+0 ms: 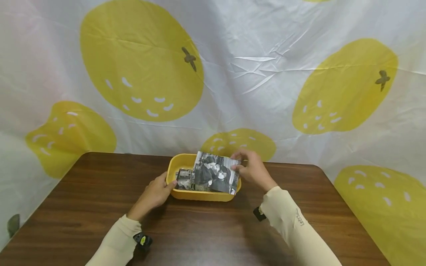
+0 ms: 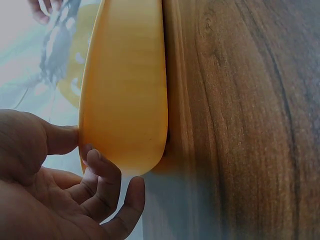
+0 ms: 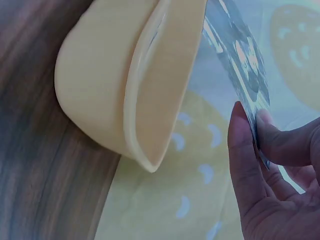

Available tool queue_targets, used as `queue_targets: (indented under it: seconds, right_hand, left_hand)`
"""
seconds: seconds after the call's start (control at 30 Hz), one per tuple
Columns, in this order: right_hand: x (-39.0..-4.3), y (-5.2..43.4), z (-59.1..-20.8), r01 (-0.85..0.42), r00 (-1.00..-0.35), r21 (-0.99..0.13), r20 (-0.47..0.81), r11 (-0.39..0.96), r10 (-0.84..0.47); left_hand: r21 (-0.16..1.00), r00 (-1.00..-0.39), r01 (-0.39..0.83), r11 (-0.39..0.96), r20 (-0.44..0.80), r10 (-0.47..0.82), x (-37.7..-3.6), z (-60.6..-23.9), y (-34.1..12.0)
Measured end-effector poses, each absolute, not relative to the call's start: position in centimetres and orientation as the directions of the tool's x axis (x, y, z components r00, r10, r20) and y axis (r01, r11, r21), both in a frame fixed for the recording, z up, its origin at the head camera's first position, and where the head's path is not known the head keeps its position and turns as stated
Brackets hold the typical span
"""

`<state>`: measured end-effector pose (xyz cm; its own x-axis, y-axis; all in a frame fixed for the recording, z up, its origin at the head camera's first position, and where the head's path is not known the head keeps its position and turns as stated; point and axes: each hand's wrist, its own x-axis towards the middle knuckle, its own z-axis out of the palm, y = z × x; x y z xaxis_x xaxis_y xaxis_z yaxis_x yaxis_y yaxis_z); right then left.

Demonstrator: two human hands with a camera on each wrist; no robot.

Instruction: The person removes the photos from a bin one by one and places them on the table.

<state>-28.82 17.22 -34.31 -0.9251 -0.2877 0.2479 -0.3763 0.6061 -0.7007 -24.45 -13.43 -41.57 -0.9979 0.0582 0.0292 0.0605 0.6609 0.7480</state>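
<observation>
A yellow plastic tub (image 1: 204, 197) stands on the brown wooden table. My left hand (image 1: 155, 191) grips its left end, thumb over the rim and fingers against the outer wall; the left wrist view shows this thumb (image 2: 62, 139) at the rim. Above the tub's right part, my right hand (image 1: 253, 169) pinches a black-and-white photo print (image 1: 214, 173) by its right edge. Seen edge-on in the right wrist view, the glossy print (image 3: 245, 65) bends slightly between thumb and fingers. Another black-and-white print (image 1: 183, 178) lies inside the tub at the left, partly covered by the held one.
Wood-grain tabletop (image 1: 199, 229) surrounds the tub, whose far side is close to the table's back edge. Behind hangs a white cloth (image 1: 233, 92) printed with large yellow fruit. Each wrist carries a small black device, such as the left one (image 1: 143, 241).
</observation>
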Motion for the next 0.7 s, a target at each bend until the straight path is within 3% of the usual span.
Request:
queue_targets:
  seconds: [0.17,0.47,0.7]
  right_hand:
    - [-26.4,17.3,-34.6,-0.43,-0.902,-0.632,0.268,0.645,-0.338]
    - [-23.0,16.2,-37.6,-0.447,-0.868,-0.722,0.207,0.528,-0.451]
    - [-21.6,15.2,-40.0,-0.453,-0.846,-0.696,0.139,0.557,-0.514]
  left_hand:
    - [0.752,-0.998,0.066,0.655,0.034,0.062,-24.4,-41.6,-13.5]
    - [0.753,-0.997,0.076,0.654,0.043,0.066,-24.3,-41.4,-13.4]
    - [0.752,-0.997,0.069,0.656,0.032,0.068,-24.3,-41.5,-13.3]
